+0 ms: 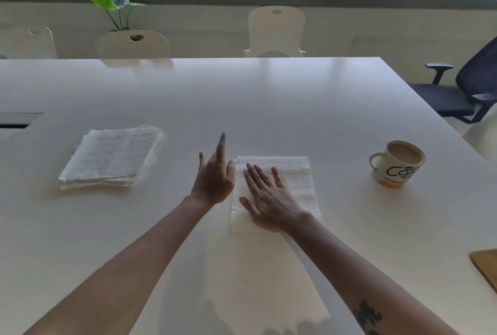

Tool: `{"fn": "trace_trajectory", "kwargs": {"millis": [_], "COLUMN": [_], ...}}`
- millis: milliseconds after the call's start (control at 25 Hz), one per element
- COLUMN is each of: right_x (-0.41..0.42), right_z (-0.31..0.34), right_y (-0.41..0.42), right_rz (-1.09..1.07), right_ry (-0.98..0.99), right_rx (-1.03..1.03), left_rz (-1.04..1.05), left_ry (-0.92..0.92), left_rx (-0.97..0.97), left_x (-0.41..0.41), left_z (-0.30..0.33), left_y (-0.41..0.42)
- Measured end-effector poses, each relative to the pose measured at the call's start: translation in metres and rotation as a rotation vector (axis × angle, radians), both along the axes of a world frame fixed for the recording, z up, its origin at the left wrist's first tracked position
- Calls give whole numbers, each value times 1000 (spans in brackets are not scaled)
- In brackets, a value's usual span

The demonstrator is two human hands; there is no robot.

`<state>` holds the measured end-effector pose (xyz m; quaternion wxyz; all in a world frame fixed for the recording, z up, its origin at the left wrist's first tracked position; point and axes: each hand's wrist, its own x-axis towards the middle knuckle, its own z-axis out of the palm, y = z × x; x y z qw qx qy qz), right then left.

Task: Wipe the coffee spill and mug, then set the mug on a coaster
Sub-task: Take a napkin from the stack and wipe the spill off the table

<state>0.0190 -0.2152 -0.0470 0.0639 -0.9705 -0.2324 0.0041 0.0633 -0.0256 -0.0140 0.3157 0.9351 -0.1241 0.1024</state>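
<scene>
Your right hand lies flat on a paper towel near the middle of the table, and your left hand hovers just left of that towel's left edge. Well to the left of both sits a stack of paper towels. To the right of the towel, apart from it, stands the mug, handle pointing left. At the near right edge lies a board. Chairs line the far side.
</scene>
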Motion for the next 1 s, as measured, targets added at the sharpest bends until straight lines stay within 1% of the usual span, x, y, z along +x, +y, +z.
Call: {"fn": "trace_trajectory", "kwargs": {"millis": [120,160,240,320,400,480,600,720,840,1000], "right_x": [-2,-1,6,16,28,36,40,41,39,32], "right_z": [2,5,18,30,36,35,33,29,27,29], "right_y": [-1,-2,-10,-28,-52,-69,-77,-77,-77,-76], "right_rz": [21,28,-6,-123,-251,-311,-242,-194,-184,-165], "right_ry": [26,35,17,-86,-185,-165,-58,21,9,-47], "right_rx": [-6,27,188,379,465,433,306,208,132,106], "left_rz": [-23,-27,-26,-40,-98,-192,-290,-307,-315,-291], "left_ry": [-29,-35,-59,-87,-94,-66,-12,55,70,11], "left_rx": [-64,-77,-69,4,96,136,198,257,298,323], "left_x": [-2,-2,0,5,10,15,21,25,24,19], "left_z": [-1,-1,-1,0,2,3,4,3,2,7], "left_y": [-4,-6,-5,-5,-7,-13,-24,-33,-35,-32]}}
